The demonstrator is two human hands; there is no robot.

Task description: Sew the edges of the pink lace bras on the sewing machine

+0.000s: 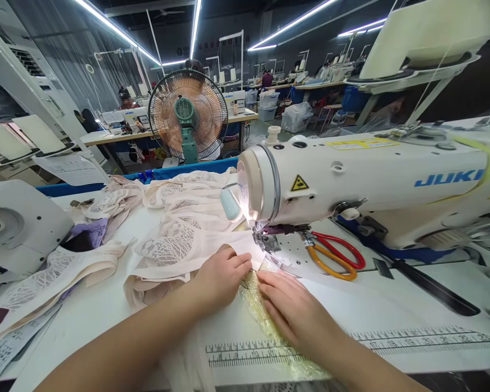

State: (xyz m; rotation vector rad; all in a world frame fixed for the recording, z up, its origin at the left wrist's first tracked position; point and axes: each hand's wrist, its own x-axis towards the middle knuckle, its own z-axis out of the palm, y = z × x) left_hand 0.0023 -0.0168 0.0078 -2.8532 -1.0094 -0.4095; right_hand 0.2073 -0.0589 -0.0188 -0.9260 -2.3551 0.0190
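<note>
A beige bra (212,245) with a lace cup lies under the presser foot (262,237) of the white sewing machine (367,174). My left hand (222,275) is closed on the fabric just in front of the foot, its fingers bent. Close beside it, my right hand (288,302) rests with its fingers stretched out over the fabric's near edge and a shiny yellowish strip (255,305). That strip runs down toward the table's front edge. The right thumb is hidden. The machine's lamp lights the needle area; the needle itself is hard to make out.
Red-and-orange-handled scissors (335,256) lie right of the foot, near a black-handled tool (435,286). More lace pieces (183,190) pile up behind and left. A ruler scale (253,354) marks the table front. A fan (188,117) stands beyond.
</note>
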